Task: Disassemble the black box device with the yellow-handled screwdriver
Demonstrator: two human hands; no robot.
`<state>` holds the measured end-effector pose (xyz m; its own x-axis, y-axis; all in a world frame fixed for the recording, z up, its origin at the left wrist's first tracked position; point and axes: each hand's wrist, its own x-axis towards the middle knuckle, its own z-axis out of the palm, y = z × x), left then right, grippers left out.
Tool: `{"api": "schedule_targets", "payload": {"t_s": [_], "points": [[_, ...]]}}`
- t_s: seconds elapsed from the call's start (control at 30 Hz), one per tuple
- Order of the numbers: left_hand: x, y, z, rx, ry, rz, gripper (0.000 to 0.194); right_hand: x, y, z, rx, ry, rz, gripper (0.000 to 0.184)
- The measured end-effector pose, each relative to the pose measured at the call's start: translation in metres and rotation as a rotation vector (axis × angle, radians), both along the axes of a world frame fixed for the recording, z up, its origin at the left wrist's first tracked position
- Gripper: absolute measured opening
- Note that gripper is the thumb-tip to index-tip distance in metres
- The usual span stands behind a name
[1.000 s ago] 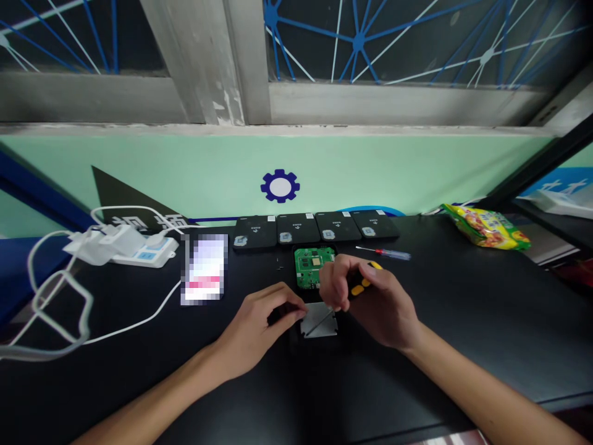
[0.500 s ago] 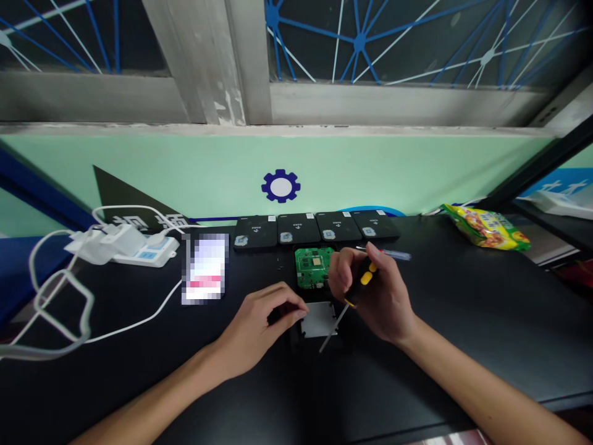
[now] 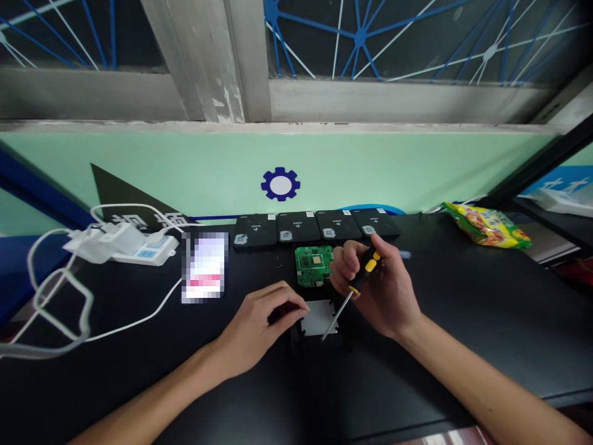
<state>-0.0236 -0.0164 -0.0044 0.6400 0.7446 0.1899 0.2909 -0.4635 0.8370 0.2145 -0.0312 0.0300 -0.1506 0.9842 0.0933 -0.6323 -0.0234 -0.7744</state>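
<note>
My right hand (image 3: pixel 377 284) is wrapped round the black-and-yellow handle of a screwdriver (image 3: pixel 343 311), whose shaft slants down to the left. The tip is at the lower right edge of a silver metal plate (image 3: pixel 317 318); whether they touch I cannot tell. This plate lies in a dark casing part on the table. My left hand (image 3: pixel 252 327) pinches at the plate's left edge with thumb and forefinger. Just beyond the plate is a green circuit board (image 3: pixel 312 267) in a black housing, its right side partly hidden by my right hand.
Several black flat boxes (image 3: pixel 254 230) stand in a row along the wall. A blurred-out bright phone-like screen (image 3: pixel 204 266) and a white power strip (image 3: pixel 148 250) with looping cables are on the left. Tiny dark bits (image 3: pixel 279 266) lie left of the board. A yellow-green snack bag (image 3: pixel 486 225) is at right.
My right hand has tilted the screwdriver, and its tip has moved slightly up and towards the far side, nearer the plate. My left hand has stayed in place.
</note>
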Motion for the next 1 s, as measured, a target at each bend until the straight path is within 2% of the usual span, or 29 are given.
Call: {"api": "schedule_targets", "payload": {"t_s": [0.1, 0.27, 0.33, 0.4, 0.5, 0.7, 0.83, 1.0], "points": [[0.000, 0.000, 0.000, 0.014, 0.009, -0.013, 0.011, -0.001, -0.002, -0.003, 0.033, -0.067, 0.020, 0.064], [-0.001, 0.000, 0.000, 0.004, 0.032, -0.040, 0.009, -0.005, -0.013, -0.005, 0.186, -0.512, 0.083, 0.048], [-0.001, 0.000, 0.000, 0.006, 0.040, -0.050, 0.011, -0.008, -0.018, -0.005, 0.227, -0.587, 0.153, 0.042], [-0.001, 0.000, 0.000, 0.012, 0.042, -0.059, 0.014, -0.011, -0.021, -0.005, 0.232, -0.571, 0.191, 0.042], [-0.001, 0.000, -0.001, 0.005, 0.031, -0.060, 0.014, -0.012, -0.020, -0.007, 0.225, -0.529, 0.176, 0.045], [0.000, 0.001, -0.001, -0.012, 0.018, -0.026, 0.009, -0.005, -0.010, -0.010, 0.245, -0.421, 0.008, 0.049], [0.000, 0.001, 0.003, -0.026, -0.008, 0.016, 0.010, -0.003, -0.008, -0.009, 0.252, -0.322, -0.048, 0.048], [0.000, 0.001, 0.002, -0.158, -0.055, 0.065, 0.014, -0.004, -0.009, -0.009, 0.263, -0.286, -0.068, 0.045]]}}
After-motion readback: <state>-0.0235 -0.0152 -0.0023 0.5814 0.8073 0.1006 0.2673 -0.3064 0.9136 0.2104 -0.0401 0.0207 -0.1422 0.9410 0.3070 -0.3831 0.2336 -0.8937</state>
